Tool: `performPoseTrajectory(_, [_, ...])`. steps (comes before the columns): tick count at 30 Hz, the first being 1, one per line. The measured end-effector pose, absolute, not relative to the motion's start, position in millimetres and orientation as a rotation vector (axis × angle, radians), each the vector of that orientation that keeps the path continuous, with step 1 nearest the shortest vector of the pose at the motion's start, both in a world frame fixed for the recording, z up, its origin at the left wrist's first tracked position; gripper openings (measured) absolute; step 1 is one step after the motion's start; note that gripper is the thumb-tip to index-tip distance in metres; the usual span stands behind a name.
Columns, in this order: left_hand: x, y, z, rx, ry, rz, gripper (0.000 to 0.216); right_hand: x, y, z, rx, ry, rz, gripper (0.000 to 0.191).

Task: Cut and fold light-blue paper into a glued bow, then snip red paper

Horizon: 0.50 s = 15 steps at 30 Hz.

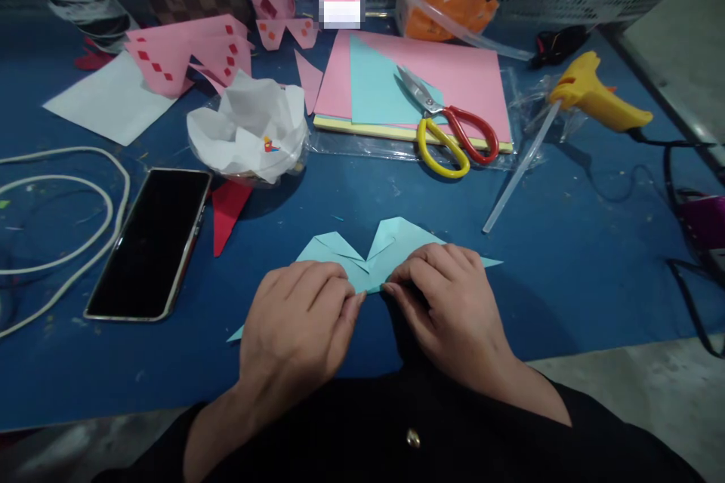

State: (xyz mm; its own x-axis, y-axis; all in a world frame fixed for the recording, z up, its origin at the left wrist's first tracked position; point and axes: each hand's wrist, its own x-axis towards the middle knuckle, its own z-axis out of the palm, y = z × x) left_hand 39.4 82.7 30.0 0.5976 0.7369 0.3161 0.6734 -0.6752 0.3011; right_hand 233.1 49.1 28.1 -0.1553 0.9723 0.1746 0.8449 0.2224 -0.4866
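A folded light-blue paper (390, 249), notched at its top middle and pointed at both sides, is at the front of the blue table. My left hand (300, 317) pinches its lower edge left of the middle, fingers curled. On the right, my right hand (447, 294) pinches the same edge close by, its thumb under the bent fingers. Both hands cover parts of the paper, so the folds beneath them are hidden. Behind it lie scissors (433, 109) with one red and one yellow handle, resting on a stack of pink paper (476, 79) and a light-blue sheet (374, 87).
A phone (152, 245) and a white cable (121, 181) lie left. A paper-lined bowl (249, 128), red paper scrap (228, 215) and pink folded paper pieces (192, 53) sit behind. A yellow glue gun (600, 94) with a clear glue stick (521, 170) is at right.
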Motion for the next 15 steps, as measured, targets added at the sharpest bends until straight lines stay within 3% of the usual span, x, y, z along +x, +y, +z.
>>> performPoseTrajectory(15, [37.9,82.1,26.8,2.551,1.136,0.676,0.010,232.9,50.4,25.7,-1.550,-2.065,0.506,0.012])
